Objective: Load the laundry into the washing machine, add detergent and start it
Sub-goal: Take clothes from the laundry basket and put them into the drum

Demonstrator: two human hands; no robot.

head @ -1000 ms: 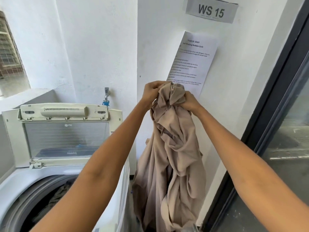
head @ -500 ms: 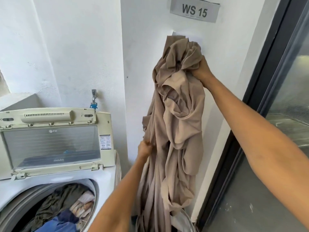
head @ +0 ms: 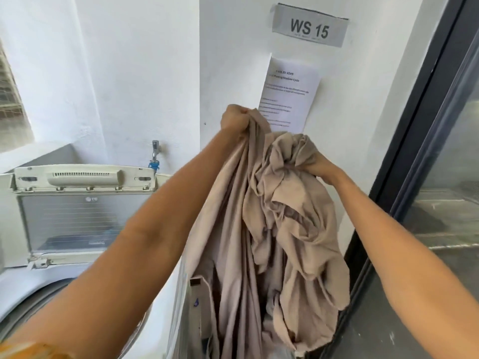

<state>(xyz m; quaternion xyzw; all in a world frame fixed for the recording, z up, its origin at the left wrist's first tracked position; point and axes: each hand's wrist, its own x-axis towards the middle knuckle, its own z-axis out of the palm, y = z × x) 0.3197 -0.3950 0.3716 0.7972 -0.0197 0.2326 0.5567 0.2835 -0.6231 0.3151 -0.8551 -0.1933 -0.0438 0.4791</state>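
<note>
Both hands are fisted in one long beige sheet (head: 280, 229), left hand (head: 234, 120) high, right hand (head: 317, 165) lower, hanging beside the open washing machine (head: 77, 216); gathering its trailing end before swinging left should stop it snagging.

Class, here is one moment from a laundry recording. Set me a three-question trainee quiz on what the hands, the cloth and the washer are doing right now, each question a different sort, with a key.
1. True or false: the washing machine lid stands open.
2. Which hand grips the beige bedsheet at the higher point? A) left hand B) right hand C) both level
3. Fill in: the sign above the printed sheet reads "WS ___".

Key: 1 true; 2 A; 3 15.
</note>
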